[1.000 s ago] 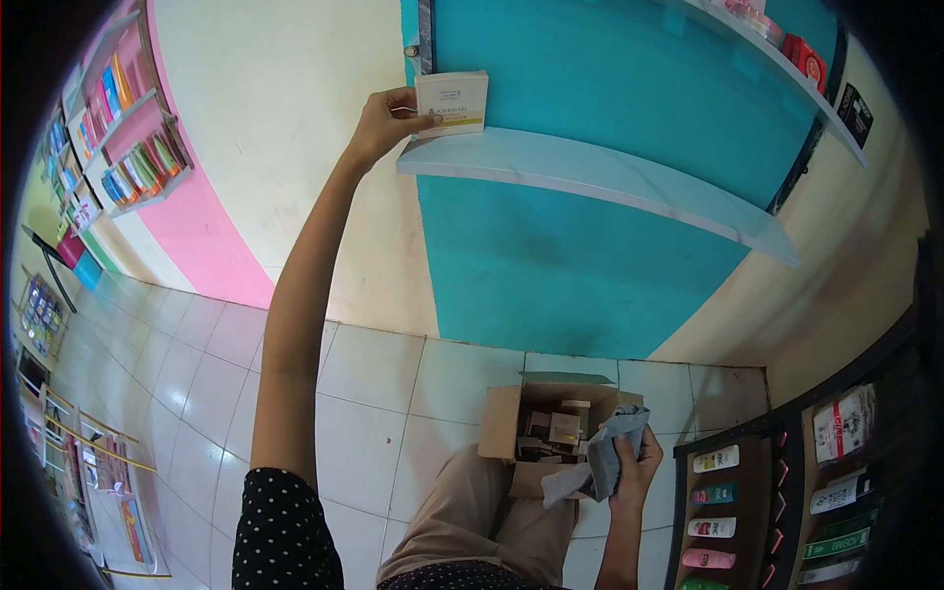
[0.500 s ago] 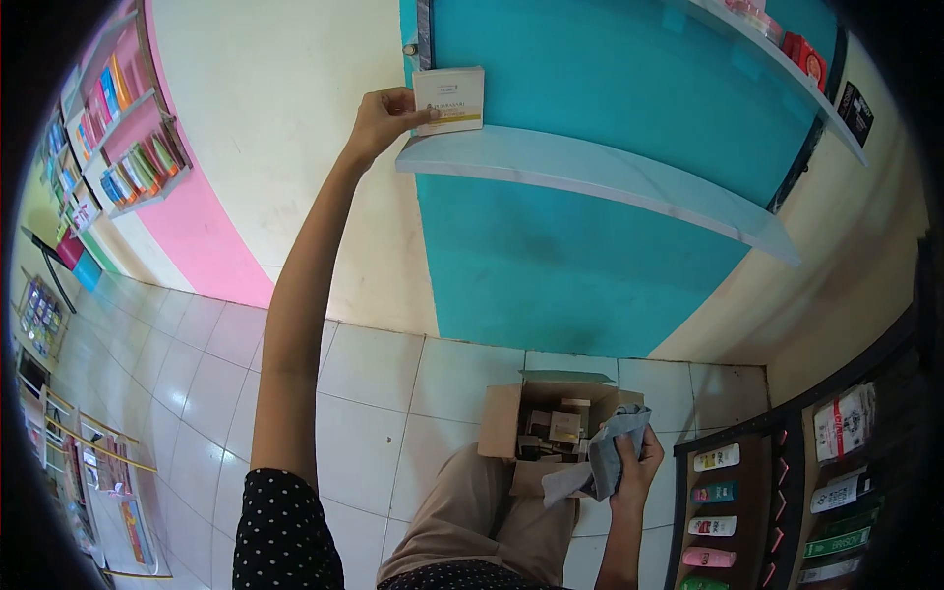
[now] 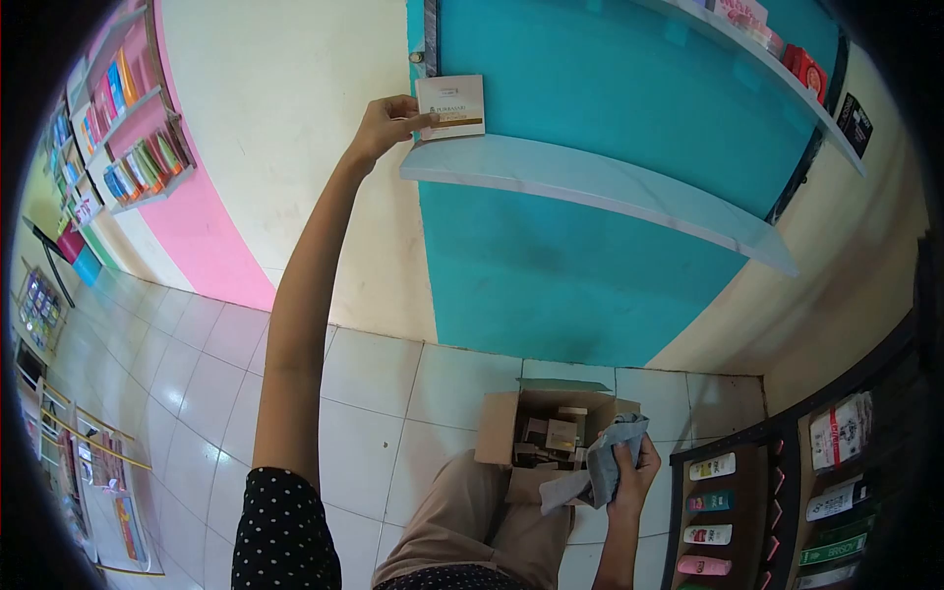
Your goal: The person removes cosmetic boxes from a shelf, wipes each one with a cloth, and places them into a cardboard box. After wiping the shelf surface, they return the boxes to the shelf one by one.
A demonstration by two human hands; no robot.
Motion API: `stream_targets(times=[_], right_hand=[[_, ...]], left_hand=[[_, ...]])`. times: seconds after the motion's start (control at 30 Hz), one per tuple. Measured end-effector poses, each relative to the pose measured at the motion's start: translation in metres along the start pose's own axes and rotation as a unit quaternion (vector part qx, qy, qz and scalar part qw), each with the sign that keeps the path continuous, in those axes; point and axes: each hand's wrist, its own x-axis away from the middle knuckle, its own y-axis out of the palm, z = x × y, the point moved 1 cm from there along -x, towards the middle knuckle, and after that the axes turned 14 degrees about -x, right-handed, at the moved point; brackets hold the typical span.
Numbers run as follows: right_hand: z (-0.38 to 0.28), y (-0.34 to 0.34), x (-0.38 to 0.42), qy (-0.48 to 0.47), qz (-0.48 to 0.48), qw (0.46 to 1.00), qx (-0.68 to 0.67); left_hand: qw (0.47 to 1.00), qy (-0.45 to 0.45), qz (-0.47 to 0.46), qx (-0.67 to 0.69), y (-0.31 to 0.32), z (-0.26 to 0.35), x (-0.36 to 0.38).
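My left hand (image 3: pixel 385 128) reaches up to a small white product box (image 3: pixel 457 93) with a brown-gold band. Its thumb and fingers close on the box's left edge. The box stands upright at the left end of a white marbled wall shelf (image 3: pixel 580 180). Low on the right, my right hand (image 3: pixel 634 472) grips a crumpled grey cloth (image 3: pixel 604 470). That cloth hangs over the right side of an open cardboard carton (image 3: pixel 499 421), which holds several small boxes (image 3: pixel 561 435) in brown and cream.
A higher shelf (image 3: pixel 787 74) with a red box (image 3: pixel 806 71) is at upper right. A dark rack (image 3: pixel 747 531) with bottles stands at lower right. Book-like packs (image 3: pixel 147 167) sit on shelves far left. White tiles (image 3: pixel 364 374) cover the floor.
The view has shifted slightly. The box's front has turned a little more toward me, so its print shows more clearly. My right hand still grips the cloth.
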Motion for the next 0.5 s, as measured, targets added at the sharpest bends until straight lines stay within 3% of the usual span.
stream_targets(times=[0.1,0.3,0.37,0.43,0.5], right_hand=[[0.003,-0.002,-0.001,-0.039,-0.005,0.998,0.041],[0.002,-0.003,0.000,0.001,0.004,1.000,0.014],[0.002,-0.005,0.001,-0.010,0.009,1.000,0.012],[-0.001,-0.012,0.003,0.006,0.031,0.999,0.019],[-0.009,-0.013,0.009,0.041,0.016,0.996,-0.078]], left_hand=[[1.000,-0.005,0.005,0.003,-0.001,0.000,0.002],[1.000,-0.014,0.024,-0.003,-0.009,0.000,0.006],[0.987,0.090,0.105,-0.087,-0.021,-0.018,0.009],[0.950,0.056,0.269,-0.150,-0.034,-0.018,0.047],[0.899,0.008,0.430,-0.087,-0.023,-0.013,0.111]])
